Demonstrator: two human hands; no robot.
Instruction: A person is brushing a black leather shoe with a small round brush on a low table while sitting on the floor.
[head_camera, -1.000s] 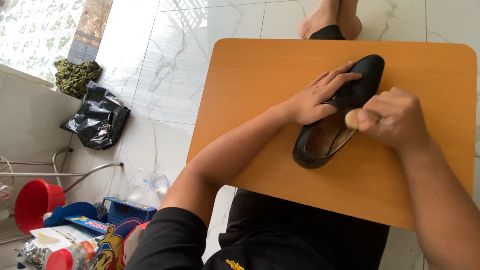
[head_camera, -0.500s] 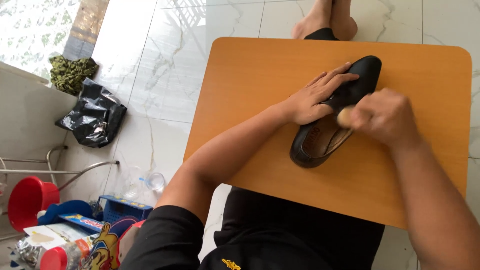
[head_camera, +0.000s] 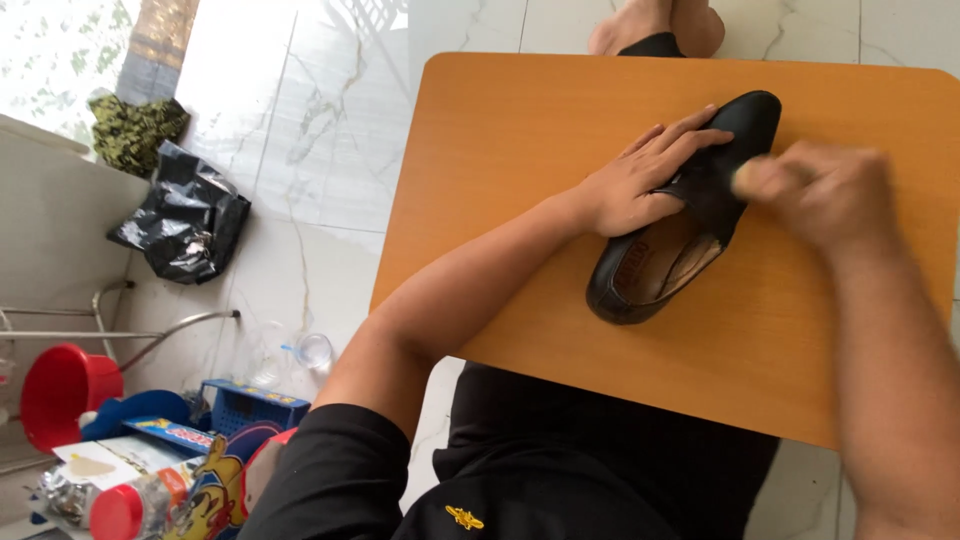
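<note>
Black shoe (head_camera: 690, 215) on an orange table (head_camera: 520, 150), left hand (head_camera: 640, 180) lying flat and open on it, right hand (head_camera: 825, 190) blurry at its right side, fingers curled round something small and pale

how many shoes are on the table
1. A single black shoe lies on the orange table, toe pointing away, with the left hand resting on it and the blurred right hand at its far side. No second shoe shows.
</note>
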